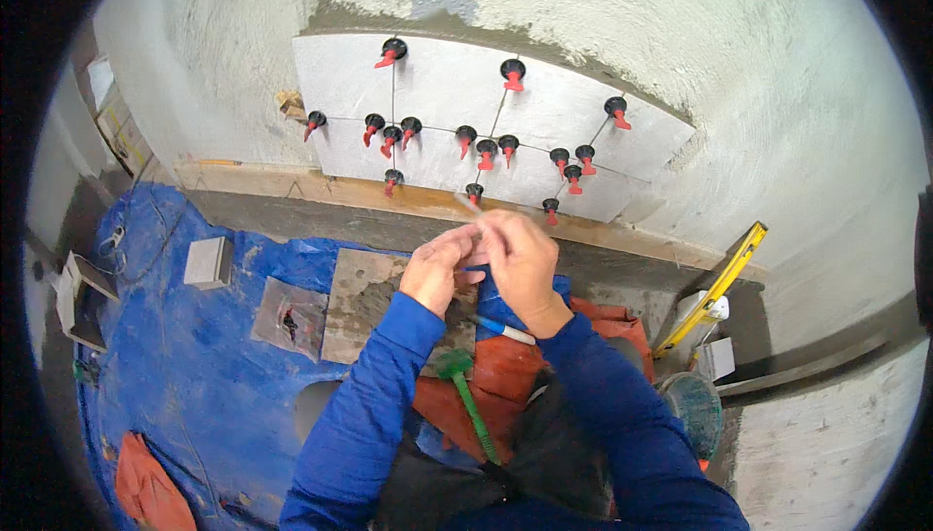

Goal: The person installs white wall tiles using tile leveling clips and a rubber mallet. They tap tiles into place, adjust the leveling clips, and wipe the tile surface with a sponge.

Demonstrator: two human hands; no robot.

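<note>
My left hand (437,274) and my right hand (520,269) meet at the centre, below the tiled strip on the wall. My right hand pinches a thin pale stick-like piece (466,203); my left fingers curl beside it, and what they hold is hidden. Pale tiles (437,84) carry several black levelling clips (513,72) with red handles, above a wooden batten (603,233). Below my hands lie a stained board (360,298), a green mallet (471,405) and a white-and-blue tube (503,331).
A blue sheet (194,366) covers the floor at left, with a boxy block (208,262), a plastic bag (277,337), cables (146,230) and orange cloth (151,482). At right are a yellow level (709,288), a bucket (695,419) and the side wall (826,434).
</note>
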